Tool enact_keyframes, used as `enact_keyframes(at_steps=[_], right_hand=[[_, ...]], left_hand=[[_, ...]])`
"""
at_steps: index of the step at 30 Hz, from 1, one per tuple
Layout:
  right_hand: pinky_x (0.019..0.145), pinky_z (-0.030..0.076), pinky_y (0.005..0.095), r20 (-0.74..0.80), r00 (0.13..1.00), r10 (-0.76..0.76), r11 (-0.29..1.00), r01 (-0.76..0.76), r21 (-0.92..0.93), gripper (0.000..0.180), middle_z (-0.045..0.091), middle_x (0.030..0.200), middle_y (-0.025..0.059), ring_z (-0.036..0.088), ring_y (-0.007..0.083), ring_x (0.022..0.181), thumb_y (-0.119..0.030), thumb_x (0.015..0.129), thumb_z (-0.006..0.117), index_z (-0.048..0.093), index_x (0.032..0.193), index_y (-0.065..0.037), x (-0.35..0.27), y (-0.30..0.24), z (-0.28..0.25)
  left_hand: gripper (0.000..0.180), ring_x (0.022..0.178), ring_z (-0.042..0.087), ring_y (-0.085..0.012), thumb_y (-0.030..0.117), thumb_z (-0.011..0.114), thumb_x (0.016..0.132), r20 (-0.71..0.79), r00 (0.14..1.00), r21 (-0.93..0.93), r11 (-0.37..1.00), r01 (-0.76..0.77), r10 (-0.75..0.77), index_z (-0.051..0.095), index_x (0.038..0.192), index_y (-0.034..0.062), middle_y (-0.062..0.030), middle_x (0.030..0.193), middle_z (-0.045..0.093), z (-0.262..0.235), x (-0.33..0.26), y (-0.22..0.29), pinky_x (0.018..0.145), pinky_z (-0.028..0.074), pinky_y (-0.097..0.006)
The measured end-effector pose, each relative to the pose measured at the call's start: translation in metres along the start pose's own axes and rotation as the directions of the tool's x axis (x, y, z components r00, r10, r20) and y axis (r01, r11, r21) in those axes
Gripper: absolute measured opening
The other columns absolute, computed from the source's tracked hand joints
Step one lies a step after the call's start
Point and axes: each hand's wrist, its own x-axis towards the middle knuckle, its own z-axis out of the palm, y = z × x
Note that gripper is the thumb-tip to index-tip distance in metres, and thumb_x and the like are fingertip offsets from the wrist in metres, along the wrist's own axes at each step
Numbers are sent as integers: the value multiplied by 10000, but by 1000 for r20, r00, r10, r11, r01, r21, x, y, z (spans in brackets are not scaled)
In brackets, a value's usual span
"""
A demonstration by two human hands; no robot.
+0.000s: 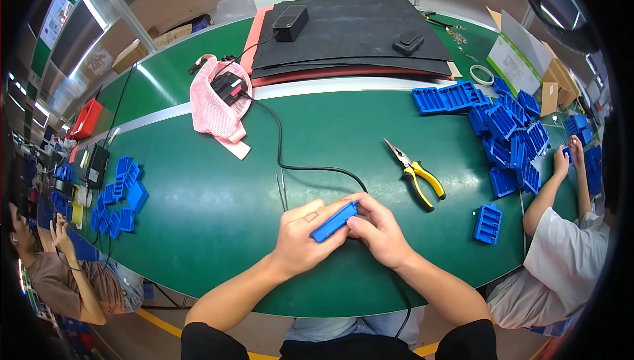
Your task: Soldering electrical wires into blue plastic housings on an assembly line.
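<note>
two marked items seen: pink label on black device (pixel 230 87) in pink cloth (pixel 210 112); printed green-and-white panel on carton (pixel 514 60), lettering too small to tell. both forearms reach in from the lower edge, hands meeting above the green table (pixel 198 228). left hand (pixel 305 236) curls its fingers around blue case (pixel 334 222); right hand (pixel 380 231) grips the right end, thumb on the near side. case sits between the hands, tilted, right end farther away.

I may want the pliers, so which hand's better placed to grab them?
Probably your right hand: the pliers lie nearer it. Both hands hold the blue piece, but your left hand could likely support it alone.
</note>
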Motion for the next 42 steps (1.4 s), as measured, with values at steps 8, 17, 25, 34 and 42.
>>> enact_keyframes(at_steps=[8,17,25,34,42], right_hand=[[887,490,287,-29,999,-41,999,41,-13,273,563,1113,74,563,123,1019,-100,940,561,500,1189,-7,0,4,1],[860,471,268,-4,999,-53,999,53,-4,230,569,1035,49,554,97,963,-103,909,593,518,1108,-15,-1,2,1],[869,483,281,12,990,-137,990,137,-16,324,603,1085,107,597,147,970,-165,870,569,510,1132,17,-1,5,3],[938,469,326,44,992,-115,993,114,32,340,579,1147,128,580,177,1045,-160,849,575,513,1132,17,-2,2,7],[889,452,287,19,996,-90,990,87,113,238,558,1104,102,552,125,971,-86,839,552,508,1059,-9,-6,6,5]], left_hand=[[419,538,535,-180,13,754,696,-17,1000,5,1000,17,-16,687,1110,3,-94,671,579,2,1,7,491,436,-304],[412,492,514,-184,31,756,684,-52,998,36,999,-38,40,687,1089,6,-78,649,548,4,-2,7,455,418,-309],[448,524,534,-205,35,764,652,-68,988,92,987,-129,136,676,1091,13,-60,683,529,4,-3,10,474,446,-315],[502,561,573,-189,44,773,641,-67,979,153,971,-182,194,668,1131,26,-57,724,567,2,-4,11,474,452,-303],[503,531,526,-176,55,772,637,-33,976,201,958,-206,217,665,1127,22,-39,684,490,1,-6,11,447,416,-308]])
